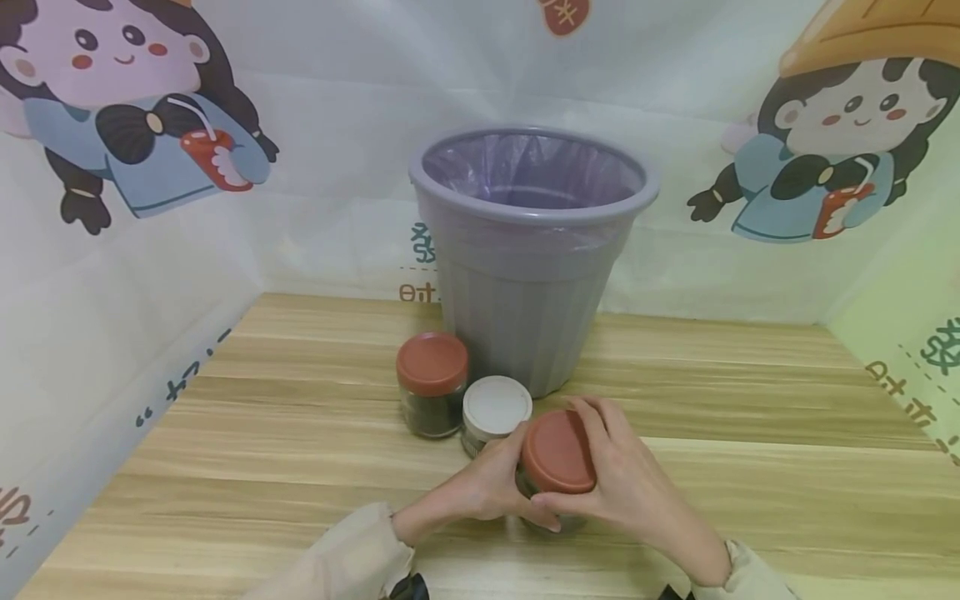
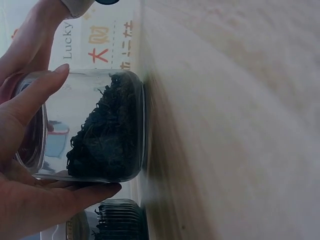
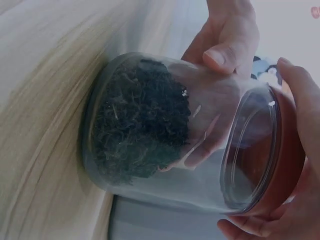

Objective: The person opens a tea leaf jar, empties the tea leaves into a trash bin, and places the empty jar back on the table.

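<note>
A clear glass jar [image 3: 205, 165] with a reddish-brown lid [image 1: 558, 450] stands upright, its base at the tabletop. It is partly filled with dark, dried, curly leaves [image 2: 107, 137] that look like tea, heaped to one side. My left hand [image 1: 487, 485] grips the jar's glass body, thumb on the near side. My right hand [image 1: 630, 475] holds the lid from the right, fingers and thumb around its rim. The lid sits on the jar's mouth; whether it is loose cannot be told.
Just behind my left hand is a ribbed jar with a white lid [image 1: 497, 406]. Further left stands another red-lidded jar [image 1: 432, 367] with dark contents. A grey bin [image 1: 525, 283] with a plastic liner rises behind them on the wooden table [image 1: 300, 417]. Printed sheets [image 1: 330, 167] enclose the table.
</note>
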Demonstrator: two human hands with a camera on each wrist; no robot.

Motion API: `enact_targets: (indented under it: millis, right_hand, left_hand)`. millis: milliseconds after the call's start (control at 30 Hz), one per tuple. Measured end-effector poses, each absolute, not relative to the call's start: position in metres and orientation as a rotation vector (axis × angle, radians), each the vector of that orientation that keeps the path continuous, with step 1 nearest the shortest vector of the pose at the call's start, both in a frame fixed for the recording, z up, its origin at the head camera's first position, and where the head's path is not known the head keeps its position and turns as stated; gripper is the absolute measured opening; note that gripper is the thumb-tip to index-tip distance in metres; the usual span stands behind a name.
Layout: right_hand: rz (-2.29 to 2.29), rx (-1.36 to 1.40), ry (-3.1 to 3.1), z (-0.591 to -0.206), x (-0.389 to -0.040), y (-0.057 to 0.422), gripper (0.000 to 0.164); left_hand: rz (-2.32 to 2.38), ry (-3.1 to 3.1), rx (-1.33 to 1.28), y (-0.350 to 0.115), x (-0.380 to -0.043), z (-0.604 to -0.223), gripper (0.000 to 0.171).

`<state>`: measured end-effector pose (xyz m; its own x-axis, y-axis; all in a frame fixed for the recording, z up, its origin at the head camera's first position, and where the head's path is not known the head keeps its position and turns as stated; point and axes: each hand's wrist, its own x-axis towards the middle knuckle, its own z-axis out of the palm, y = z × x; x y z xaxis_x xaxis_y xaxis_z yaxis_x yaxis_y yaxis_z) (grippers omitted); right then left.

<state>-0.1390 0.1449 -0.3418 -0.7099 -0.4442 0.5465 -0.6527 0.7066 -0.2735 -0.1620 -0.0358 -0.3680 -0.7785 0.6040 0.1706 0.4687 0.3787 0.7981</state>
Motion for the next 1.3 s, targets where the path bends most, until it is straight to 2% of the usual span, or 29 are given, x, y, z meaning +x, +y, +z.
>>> enact_targets:
  millis: [300,633,1133,1300]
  right_hand:
    - [0.658,0.849,-2.482,-0.343,-0.138,0.144,0.084]
    - [0.840,0.988,-2.536,-0.339,-0.145,0.152,0.080]
    - [0.933,1.201,-2.540,-0.338,-0.149,0.161,0.081]
    - [0.914,1.057,-2.555,-0.340,-0.145,0.157,0.090]
  left_hand:
    - [1.373,2.463,0.977,-0.035,-0.161,-0.367,0.094]
    - [1.387,2.435,0.982,-0.036,-0.162,-0.367,0.093]
    - [1.363,2.460,0.995,-0.036,-0.163,-0.369,0.094]
    - [1.374,2.451,1.009,-0.036,-0.163,-0.370,0.094]
